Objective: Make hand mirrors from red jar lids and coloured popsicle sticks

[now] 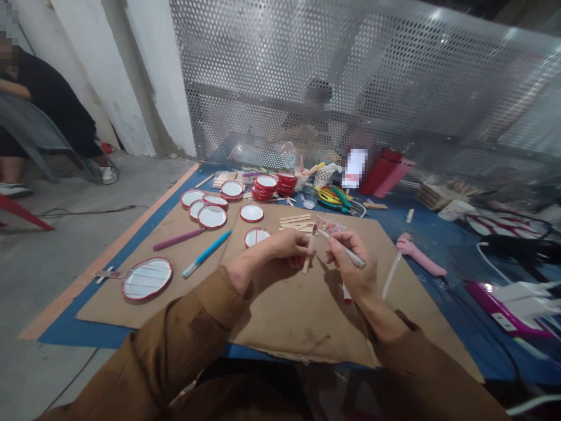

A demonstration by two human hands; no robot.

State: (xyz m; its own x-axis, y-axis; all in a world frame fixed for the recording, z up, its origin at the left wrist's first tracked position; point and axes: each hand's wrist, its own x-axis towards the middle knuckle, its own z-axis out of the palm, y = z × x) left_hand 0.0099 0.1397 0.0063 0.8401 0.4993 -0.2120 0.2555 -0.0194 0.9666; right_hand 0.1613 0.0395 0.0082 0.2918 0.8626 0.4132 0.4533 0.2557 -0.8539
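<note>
My left hand (287, 248) is closed on a flat wooden craft stick (308, 257) that stands nearly upright over the brown cardboard sheet (302, 310). My right hand (350, 260) is closed on a white pen-like tool (344, 248), its tip pointing left toward the top of the stick. Both hands hover just above the cardboard, close together. More wooden sticks (295, 222) lie just beyond them.
Several red-rimmed white lids (213, 216) and a larger one (146, 279) lie at left, with a purple pen (177, 239) and a blue pen (205, 254). A pink tool (421, 257), scissors (333, 199) and a perforated metal screen (350, 82) are nearby. A seated person (39, 111) is at far left.
</note>
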